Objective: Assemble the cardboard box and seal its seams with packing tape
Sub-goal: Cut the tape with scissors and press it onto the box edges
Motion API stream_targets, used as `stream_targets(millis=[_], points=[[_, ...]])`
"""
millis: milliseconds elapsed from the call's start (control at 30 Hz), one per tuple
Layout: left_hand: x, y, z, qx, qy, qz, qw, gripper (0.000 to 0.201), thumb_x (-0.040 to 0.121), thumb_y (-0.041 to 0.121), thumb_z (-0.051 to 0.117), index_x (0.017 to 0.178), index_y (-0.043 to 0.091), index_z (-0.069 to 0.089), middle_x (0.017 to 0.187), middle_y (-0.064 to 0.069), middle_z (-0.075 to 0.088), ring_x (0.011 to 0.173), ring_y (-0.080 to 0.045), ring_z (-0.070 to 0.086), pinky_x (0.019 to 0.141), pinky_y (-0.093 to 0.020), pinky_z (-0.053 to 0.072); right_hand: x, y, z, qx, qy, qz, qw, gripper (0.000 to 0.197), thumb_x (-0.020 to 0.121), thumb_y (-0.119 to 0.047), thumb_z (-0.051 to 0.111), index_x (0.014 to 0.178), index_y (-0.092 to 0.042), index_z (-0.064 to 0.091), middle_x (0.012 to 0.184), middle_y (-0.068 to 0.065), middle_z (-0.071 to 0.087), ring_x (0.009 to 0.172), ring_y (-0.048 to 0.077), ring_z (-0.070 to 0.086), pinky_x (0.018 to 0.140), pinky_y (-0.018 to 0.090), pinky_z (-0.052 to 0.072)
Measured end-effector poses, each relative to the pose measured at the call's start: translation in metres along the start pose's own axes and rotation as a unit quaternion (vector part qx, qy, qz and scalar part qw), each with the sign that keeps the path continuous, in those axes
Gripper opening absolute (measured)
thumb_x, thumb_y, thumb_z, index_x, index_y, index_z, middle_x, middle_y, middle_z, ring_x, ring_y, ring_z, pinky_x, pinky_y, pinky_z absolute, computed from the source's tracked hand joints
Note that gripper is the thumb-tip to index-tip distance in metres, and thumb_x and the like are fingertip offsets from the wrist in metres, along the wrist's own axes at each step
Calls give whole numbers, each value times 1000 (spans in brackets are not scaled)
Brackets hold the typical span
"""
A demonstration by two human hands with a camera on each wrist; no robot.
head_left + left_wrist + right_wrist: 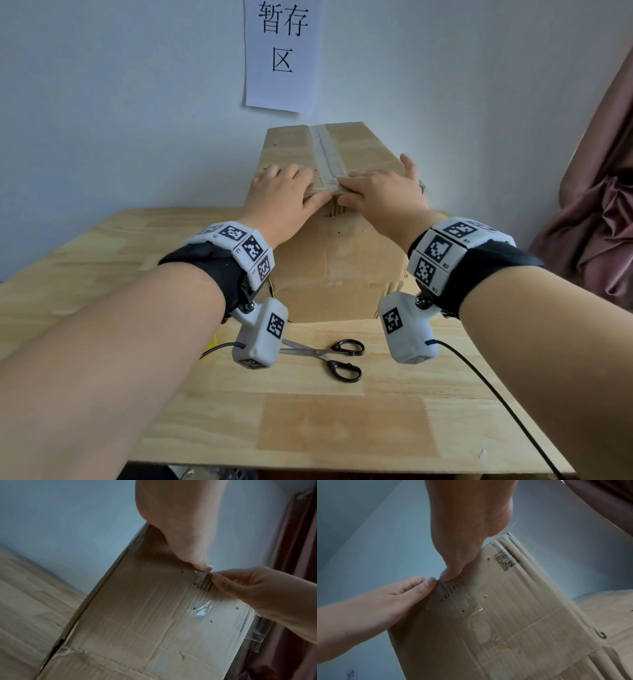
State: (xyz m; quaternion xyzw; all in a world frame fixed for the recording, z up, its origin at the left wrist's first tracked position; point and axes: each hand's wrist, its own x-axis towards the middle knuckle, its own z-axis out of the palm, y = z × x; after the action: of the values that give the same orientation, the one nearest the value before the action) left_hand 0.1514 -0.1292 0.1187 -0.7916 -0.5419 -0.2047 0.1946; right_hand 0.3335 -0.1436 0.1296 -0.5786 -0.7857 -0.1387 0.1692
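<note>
The brown cardboard box [335,260] stands on the wooden table [342,428] against the wall, its top flaps closed. A strip of clear packing tape [325,154] runs along the top centre seam. My left hand [287,192] and right hand [380,195] lie flat on the top at the near edge, either side of the seam. Both thumbs press the tape end [204,581] down over the edge onto the front face. From below, the left thumb [202,562] and the right thumb [452,573] meet at the tape [450,592]. No tape roll shows.
Black-handled scissors [329,354] lie on the table just before the box. A paper sign [282,54] hangs on the wall behind. A reddish curtain [599,205] hangs at the right. A black cable [496,394] crosses the table's right side. A loose clear tape piece [254,637] sticks off the box's right side.
</note>
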Motion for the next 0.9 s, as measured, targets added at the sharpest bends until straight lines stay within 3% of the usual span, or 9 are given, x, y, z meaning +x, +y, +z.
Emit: stream_targets(millis=[100,233,333,400,467,567,667,767,900], points=[[2,2,1,23,-17,-2,1000,52,95,57,27,123,18,48,126,-3,52,115,-29,45,92,-41,35,1,2,1,-32,-34,-16,999,50,93,-49,51,140,-33,41,142,-8,47,134,18,39,114,56,-7],[19,8,-7,71,-104,22,992,60,92,64,12,145,40,25,135,-8,43,124,-33,38,99,-46,31,0,13,1,-41,-33,-31,998,70,89,-52,56,149,-33,24,154,-8,31,142,18,26,113,59,-9],[37,18,-17,41,-147,13,988,63,92,64,12,135,34,47,130,-13,45,122,-34,41,100,-47,30,-3,28,3,-13,9,-3,1000,68,89,-50,57,148,-33,27,156,-6,26,145,20,20,114,58,-7],[44,32,-14,-17,-122,32,992,57,96,59,20,102,19,61,102,-6,55,102,-30,53,81,-39,41,-5,37,5,-2,24,9,1000,69,88,-51,58,148,-33,28,157,-3,24,146,21,17,114,57,-7],[46,44,-4,-53,-71,32,996,45,97,55,27,78,19,45,72,5,46,76,-25,53,56,-32,32,-6,44,4,14,31,32,999,75,85,-53,60,149,-32,25,158,-1,20,146,22,15,114,55,-8],[43,47,8,-3,-12,32,999,45,96,57,26,86,16,41,64,4,43,63,-23,48,50,-31,26,-9,55,5,44,33,87,995,86,81,-57,62,150,-30,18,158,5,18,145,23,16,114,55,-6],[39,40,14,62,6,63,996,53,91,65,26,95,15,44,74,0,49,66,-22,49,56,-30,31,-17,63,8,121,25,158,980,95,76,-57,68,150,-28,15,146,7,39,137,22,33,115,53,1],[39,30,15,81,-2,90,993,59,88,68,28,104,13,46,86,-5,55,69,-22,47,58,-32,36,-23,64,9,224,9,191,955,96,76,-51,72,148,-25,15,112,3,62,112,20,52,109,41,16],[43,13,4,33,-26,97,994,55,88,67,24,92,16,44,88,-2,53,72,-20,49,58,-32,37,-22,62,17,262,22,179,948,93,75,-43,76,147,-26,19,95,-7,59,99,15,53,92,31,20]])
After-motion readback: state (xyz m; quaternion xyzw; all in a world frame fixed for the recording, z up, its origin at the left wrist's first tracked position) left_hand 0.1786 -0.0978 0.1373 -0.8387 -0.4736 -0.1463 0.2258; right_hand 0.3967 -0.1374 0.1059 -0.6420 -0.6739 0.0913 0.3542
